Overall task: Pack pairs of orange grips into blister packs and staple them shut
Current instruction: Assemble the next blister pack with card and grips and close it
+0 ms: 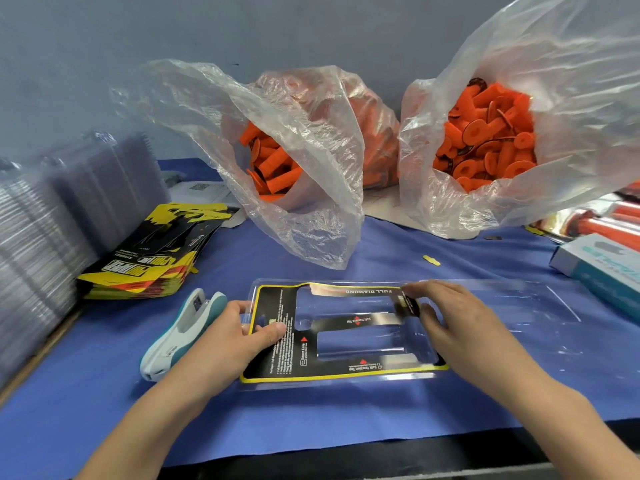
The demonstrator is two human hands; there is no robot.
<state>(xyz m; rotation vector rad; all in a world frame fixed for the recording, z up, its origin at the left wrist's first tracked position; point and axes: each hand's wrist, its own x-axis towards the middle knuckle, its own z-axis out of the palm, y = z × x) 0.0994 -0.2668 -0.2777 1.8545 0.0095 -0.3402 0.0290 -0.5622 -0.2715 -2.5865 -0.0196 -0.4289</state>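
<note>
Left hand (239,336), right hand (457,323): blister-pack (360,341) edges

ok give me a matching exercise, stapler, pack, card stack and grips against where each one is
1 stapler
2 pack
3 card stack
4 grips

a in the bags at the back
b touched by left hand and right hand
c far left, by the clear trays
d just left of the left hand

Pairs: 1-d, 2-b, 3-c, 4-a

Blue-covered surface (311,420) carries open blister pack (360,344), stapler (180,334) just left, printed card stack (145,265), clear pack stacks (41,237), bag (304,209) of orange grips (273,168), second bag (485,209), box (602,268).
</note>
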